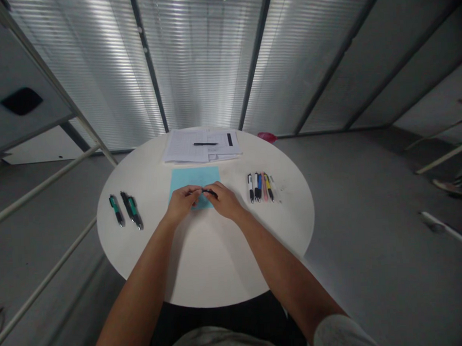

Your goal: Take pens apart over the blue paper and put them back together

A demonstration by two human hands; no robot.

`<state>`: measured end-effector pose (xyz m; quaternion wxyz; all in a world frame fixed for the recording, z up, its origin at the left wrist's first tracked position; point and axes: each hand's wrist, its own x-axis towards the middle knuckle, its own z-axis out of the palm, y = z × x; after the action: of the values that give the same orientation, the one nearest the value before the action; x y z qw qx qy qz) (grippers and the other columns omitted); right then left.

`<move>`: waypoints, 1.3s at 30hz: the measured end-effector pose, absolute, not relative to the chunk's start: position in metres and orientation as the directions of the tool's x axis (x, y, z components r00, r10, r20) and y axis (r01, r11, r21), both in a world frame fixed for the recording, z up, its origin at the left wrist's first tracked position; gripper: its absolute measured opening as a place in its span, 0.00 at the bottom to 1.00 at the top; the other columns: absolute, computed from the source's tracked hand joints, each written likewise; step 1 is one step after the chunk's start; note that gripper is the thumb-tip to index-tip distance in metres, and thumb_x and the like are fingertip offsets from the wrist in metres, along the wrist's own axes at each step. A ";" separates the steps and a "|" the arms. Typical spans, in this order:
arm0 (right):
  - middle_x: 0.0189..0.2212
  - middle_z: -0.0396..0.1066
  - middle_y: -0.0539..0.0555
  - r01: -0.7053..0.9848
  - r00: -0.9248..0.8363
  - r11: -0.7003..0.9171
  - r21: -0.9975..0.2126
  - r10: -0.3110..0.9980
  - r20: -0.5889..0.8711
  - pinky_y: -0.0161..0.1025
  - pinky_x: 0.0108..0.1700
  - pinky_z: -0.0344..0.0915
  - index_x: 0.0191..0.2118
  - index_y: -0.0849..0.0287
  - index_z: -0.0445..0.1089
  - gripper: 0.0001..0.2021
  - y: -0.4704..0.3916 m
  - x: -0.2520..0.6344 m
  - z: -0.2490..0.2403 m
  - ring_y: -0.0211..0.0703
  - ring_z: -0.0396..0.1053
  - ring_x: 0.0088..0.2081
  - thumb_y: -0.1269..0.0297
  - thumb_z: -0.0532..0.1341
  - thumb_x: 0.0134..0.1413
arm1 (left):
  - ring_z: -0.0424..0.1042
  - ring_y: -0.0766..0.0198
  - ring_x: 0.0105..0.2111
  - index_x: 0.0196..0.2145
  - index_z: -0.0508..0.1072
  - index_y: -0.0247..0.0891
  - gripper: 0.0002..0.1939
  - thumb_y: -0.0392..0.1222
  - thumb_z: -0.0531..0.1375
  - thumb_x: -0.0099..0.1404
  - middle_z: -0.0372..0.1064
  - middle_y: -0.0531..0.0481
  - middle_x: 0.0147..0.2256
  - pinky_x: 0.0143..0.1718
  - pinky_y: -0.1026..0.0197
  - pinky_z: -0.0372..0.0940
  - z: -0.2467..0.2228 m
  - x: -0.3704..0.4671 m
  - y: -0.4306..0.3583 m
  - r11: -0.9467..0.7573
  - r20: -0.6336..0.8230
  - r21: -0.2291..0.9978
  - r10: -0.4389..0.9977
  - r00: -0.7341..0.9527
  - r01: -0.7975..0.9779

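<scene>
My left hand (185, 200) and my right hand (223, 198) meet over a light blue sheet (180, 178) near the middle of the round white table. Between them is a small dark pen (210, 192), or part of one. Its black end lies in the closed fingers of my right hand. The fingertips of my left hand pinch at the other end, where a small pale bit shows. My fingers cover most of it, so I cannot tell if it is whole. Both wrists stay just above the tabletop.
On the left lie a green pen (116, 210), a black pen (127, 206) and another green pen (134, 213). Several pens, among them a yellow one (269, 186), are lined up at right. Printed papers (185, 146) with a black pen (205, 144) lie at the table's far edge.
</scene>
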<state>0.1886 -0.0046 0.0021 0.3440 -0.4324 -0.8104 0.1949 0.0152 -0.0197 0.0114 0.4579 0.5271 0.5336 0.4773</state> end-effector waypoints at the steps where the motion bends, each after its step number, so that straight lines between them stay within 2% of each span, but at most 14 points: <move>1: 0.40 0.68 0.52 0.566 -0.389 0.551 -0.614 0.834 0.390 0.35 0.44 0.63 0.47 0.53 0.70 0.11 -0.004 0.189 0.002 0.38 0.67 0.40 0.59 0.54 0.63 | 0.67 0.65 0.26 0.36 0.79 0.36 0.18 0.52 0.65 0.53 0.72 0.48 0.27 0.27 0.62 0.64 0.012 0.015 -0.020 -0.010 0.013 0.992 1.000 -0.022 0.126; 7: 0.40 0.68 0.52 0.554 -0.386 0.549 -0.625 0.835 0.391 0.35 0.43 0.62 0.45 0.53 0.70 0.11 -0.005 0.188 0.003 0.38 0.67 0.39 0.59 0.54 0.63 | 0.66 0.67 0.23 0.38 0.76 0.36 0.20 0.49 0.67 0.50 0.69 0.51 0.26 0.24 0.64 0.61 0.013 0.017 -0.019 -0.007 0.010 0.999 0.998 -0.060 0.054; 14: 0.39 0.68 0.51 0.554 -0.384 0.542 -0.632 0.840 0.384 0.35 0.43 0.62 0.45 0.53 0.71 0.10 -0.005 0.188 0.003 0.38 0.67 0.40 0.59 0.55 0.63 | 0.65 0.66 0.23 0.29 0.73 0.35 0.14 0.50 0.65 0.52 0.66 0.52 0.22 0.24 0.64 0.59 0.013 0.016 -0.019 -0.019 0.023 0.994 0.999 -0.037 0.110; 24: 0.39 0.68 0.52 0.547 -0.380 0.544 -0.637 0.839 0.390 0.35 0.41 0.63 0.46 0.53 0.71 0.11 -0.004 0.188 0.002 0.38 0.67 0.38 0.59 0.55 0.62 | 0.65 0.66 0.24 0.36 0.75 0.35 0.19 0.50 0.67 0.50 0.68 0.51 0.25 0.24 0.63 0.59 0.014 0.017 -0.021 0.015 -0.014 0.999 0.999 -0.034 0.040; 28: 0.40 0.68 0.52 0.560 -0.362 0.541 -0.627 0.841 0.402 0.35 0.42 0.63 0.45 0.53 0.71 0.11 -0.004 0.189 0.002 0.38 0.67 0.38 0.59 0.55 0.62 | 0.66 0.64 0.26 0.40 0.74 0.36 0.18 0.50 0.62 0.55 0.68 0.50 0.27 0.28 0.62 0.60 0.010 0.010 -0.018 -0.053 0.063 0.985 0.996 -0.056 0.163; 30: 0.40 0.69 0.52 0.567 -0.342 0.535 -0.627 0.845 0.411 0.35 0.42 0.63 0.45 0.53 0.71 0.11 -0.003 0.189 0.002 0.38 0.67 0.39 0.59 0.55 0.63 | 0.66 0.63 0.30 0.42 0.74 0.38 0.17 0.48 0.61 0.57 0.69 0.48 0.33 0.33 0.60 0.62 0.007 0.004 -0.017 -0.149 0.192 0.923 0.977 -0.089 0.355; 33: 0.41 0.69 0.53 0.581 -0.305 0.517 -0.629 0.855 0.420 0.36 0.43 0.64 0.46 0.53 0.71 0.11 -0.001 0.189 0.001 0.39 0.68 0.41 0.59 0.55 0.63 | 0.67 0.57 0.37 0.44 0.75 0.39 0.18 0.45 0.61 0.55 0.68 0.44 0.36 0.43 0.56 0.61 0.003 -0.002 -0.016 -0.196 0.336 0.696 0.939 -0.073 0.690; 36: 0.41 0.69 0.53 0.594 -0.288 0.505 -0.627 0.860 0.421 0.36 0.44 0.64 0.46 0.53 0.70 0.11 0.000 0.189 0.000 0.39 0.68 0.41 0.59 0.55 0.62 | 0.67 0.51 0.39 0.45 0.75 0.39 0.19 0.45 0.61 0.56 0.67 0.41 0.36 0.43 0.53 0.60 0.000 -0.003 -0.018 -0.143 0.298 0.511 0.954 -0.018 0.847; 39: 0.41 0.69 0.52 0.592 -0.301 0.513 -0.622 0.856 0.419 0.36 0.43 0.64 0.45 0.53 0.71 0.11 -0.001 0.188 -0.001 0.39 0.68 0.40 0.59 0.55 0.63 | 0.68 0.49 0.39 0.44 0.76 0.40 0.15 0.45 0.59 0.59 0.68 0.40 0.35 0.41 0.53 0.59 -0.001 -0.001 -0.019 -0.128 0.233 0.420 0.972 0.029 0.898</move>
<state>0.1877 -0.0007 -0.0007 0.3710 -0.4602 -0.7866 0.1784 -0.0011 -0.0188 -0.0013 0.0783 0.7131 0.6557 0.2354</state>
